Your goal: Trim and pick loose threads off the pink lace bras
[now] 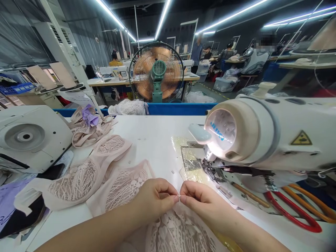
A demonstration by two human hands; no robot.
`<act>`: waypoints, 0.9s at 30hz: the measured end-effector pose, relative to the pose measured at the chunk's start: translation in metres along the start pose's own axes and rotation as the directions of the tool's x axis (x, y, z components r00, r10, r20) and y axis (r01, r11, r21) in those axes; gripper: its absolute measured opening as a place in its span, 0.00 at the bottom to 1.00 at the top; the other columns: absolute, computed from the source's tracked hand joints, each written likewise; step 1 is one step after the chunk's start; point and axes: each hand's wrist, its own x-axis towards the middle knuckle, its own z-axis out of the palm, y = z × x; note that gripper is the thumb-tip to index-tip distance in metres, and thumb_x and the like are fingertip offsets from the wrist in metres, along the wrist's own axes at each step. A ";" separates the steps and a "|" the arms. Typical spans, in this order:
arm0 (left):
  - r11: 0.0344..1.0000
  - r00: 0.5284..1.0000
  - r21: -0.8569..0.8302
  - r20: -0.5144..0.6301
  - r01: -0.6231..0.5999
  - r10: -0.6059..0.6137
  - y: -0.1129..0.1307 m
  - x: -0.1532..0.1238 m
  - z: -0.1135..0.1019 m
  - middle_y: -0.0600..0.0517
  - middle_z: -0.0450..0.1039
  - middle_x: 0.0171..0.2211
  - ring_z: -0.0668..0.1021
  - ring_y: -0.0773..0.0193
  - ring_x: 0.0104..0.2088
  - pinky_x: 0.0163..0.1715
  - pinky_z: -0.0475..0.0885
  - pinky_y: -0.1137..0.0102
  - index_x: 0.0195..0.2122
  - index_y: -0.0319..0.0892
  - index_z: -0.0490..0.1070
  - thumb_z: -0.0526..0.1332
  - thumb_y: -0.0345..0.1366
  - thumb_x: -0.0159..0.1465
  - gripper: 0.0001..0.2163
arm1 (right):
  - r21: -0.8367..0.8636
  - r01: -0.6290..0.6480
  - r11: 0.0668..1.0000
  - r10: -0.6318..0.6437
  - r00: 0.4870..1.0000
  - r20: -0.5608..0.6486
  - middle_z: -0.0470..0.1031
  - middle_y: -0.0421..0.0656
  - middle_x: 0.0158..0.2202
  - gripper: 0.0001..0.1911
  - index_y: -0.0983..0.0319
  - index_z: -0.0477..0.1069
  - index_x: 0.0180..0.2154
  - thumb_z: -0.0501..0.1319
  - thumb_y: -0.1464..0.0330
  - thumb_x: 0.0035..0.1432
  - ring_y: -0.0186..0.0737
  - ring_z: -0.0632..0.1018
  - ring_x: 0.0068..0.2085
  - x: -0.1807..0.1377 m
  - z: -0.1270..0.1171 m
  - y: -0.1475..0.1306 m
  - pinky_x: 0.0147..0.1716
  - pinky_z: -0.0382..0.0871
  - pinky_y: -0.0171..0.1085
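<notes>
My left hand (pixel 160 196) and my right hand (pixel 198 197) meet tip to tip, each pinching the top edge of a pale pink lace bra (pixel 181 231). A small whitish bit shows between the fingertips, too small to name. The bra's lace cup hangs below the hands toward the front edge. Left of my left hand another lace bra (pixel 76 182) lies spread on the white table (pixel 152 136), its cups facing up. A sewing machine (pixel 236 129) stands close on the right, its lamp lighting the needle area.
Red-handled scissors (pixel 296 213) and an orange-handled pair (pixel 312 203) lie under the machine arm at right. A second machine (pixel 31 136) stands at left, with heaped straps (pixel 91 131) behind. Beyond the blue edge (pixel 181 107) is a large fan (pixel 157 73). Several people sit or stand farther back.
</notes>
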 end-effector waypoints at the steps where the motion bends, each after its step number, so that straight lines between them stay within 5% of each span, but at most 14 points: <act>1: 0.999 1.000 0.038 -0.006 -0.026 0.026 0.001 0.000 0.000 0.52 0.70 0.24 0.70 0.67 0.27 0.29 0.64 0.73 0.25 0.37 0.73 0.59 0.33 0.52 0.06 | 0.000 0.000 1.000 0.000 1.000 -0.001 0.55 0.35 0.21 0.10 0.62 0.57 0.22 0.52 0.67 0.53 0.32 0.59 0.25 0.000 0.001 0.000 0.24 0.52 0.32; 6: 0.993 0.997 0.097 -0.028 -0.071 0.074 0.001 0.000 0.000 0.51 0.71 0.24 0.72 0.65 0.28 0.31 0.65 0.72 0.24 0.38 0.73 0.59 0.30 0.51 0.05 | 0.011 -0.031 0.999 0.031 0.999 0.032 0.54 0.34 0.20 0.10 0.61 0.57 0.22 0.52 0.67 0.54 0.31 0.59 0.23 0.000 0.000 -0.002 0.22 0.52 0.31; 13: 0.995 0.999 -0.100 0.031 -0.015 0.018 0.003 -0.001 -0.002 0.51 0.70 0.24 0.71 0.67 0.26 0.28 0.65 0.73 0.24 0.36 0.73 0.60 0.30 0.51 0.04 | -0.011 0.001 1.000 -0.001 0.998 0.064 0.58 0.36 0.25 0.06 0.60 0.61 0.35 0.47 0.68 0.60 0.32 0.61 0.26 -0.012 -0.027 0.001 0.26 0.57 0.32; 21: 0.977 0.980 -0.154 0.104 -0.150 0.167 0.001 -0.001 -0.004 0.46 0.74 0.29 0.74 0.64 0.30 0.31 0.68 0.71 0.29 0.35 0.75 0.60 0.31 0.54 0.06 | 0.077 0.181 0.980 -0.190 0.973 0.129 0.74 0.44 0.33 0.10 0.63 0.69 0.36 0.50 0.67 0.61 0.36 0.75 0.33 -0.016 -0.035 0.005 0.33 0.70 0.35; 27: 0.976 0.974 -0.139 0.127 -0.169 0.187 0.003 -0.003 -0.003 0.46 0.75 0.29 0.74 0.65 0.29 0.30 0.69 0.71 0.30 0.37 0.75 0.60 0.33 0.55 0.06 | -0.087 0.298 0.951 -0.291 0.953 0.085 0.69 0.43 0.32 0.09 0.62 0.66 0.33 0.48 0.72 0.59 0.32 0.73 0.27 -0.018 -0.030 0.006 0.27 0.68 0.32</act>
